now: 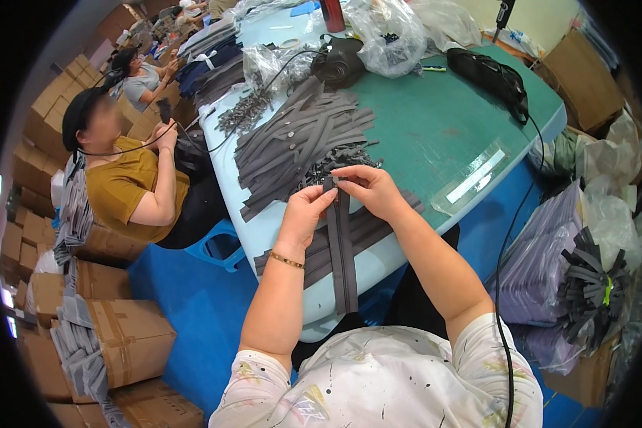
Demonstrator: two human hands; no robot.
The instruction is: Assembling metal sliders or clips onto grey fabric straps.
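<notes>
My left hand pinches the upper end of a dark grey zipper between thumb and fingers. From there the zipper hangs toward me, past the table's near edge. My right hand has its thumb and fingertips closed at the same end, by a small pale piece I cannot make out clearly. Just beyond my hands lies a heap of small dark metal parts, possibly zipper sliders. A loose pile of grey zippers spreads to the left, and more zipper strips lie flat under my wrists.
Clear plastic bags and a black pouch sit on the green-topped table. A black cable runs down at my right. Another person sits at the left. Cartons stand on the blue floor.
</notes>
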